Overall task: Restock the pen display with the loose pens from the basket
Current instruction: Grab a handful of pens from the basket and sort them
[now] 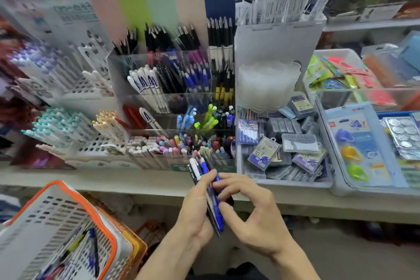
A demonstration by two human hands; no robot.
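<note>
my left hand clutched a bundle of pens at the shelf's front edge; my right hand pinched one blue pen. tugging carelessly might have spilled the rest.

We are standing before a shelf that is carrying the pen display, whose compartments are rising in tiers toward the back. Left of the display, racks of pens are sitting on the same shelf. Right of it, a tray of small boxed packs is lying on the shelf, and further right a bin of carded goods is sitting beside that tray. The basket is sitting below the shelf at our lower left, with loose pens lying in it. In front of the shelf edge, our left hand and right hand are holding a bundle of pens between them, just below the display's front row.
</note>
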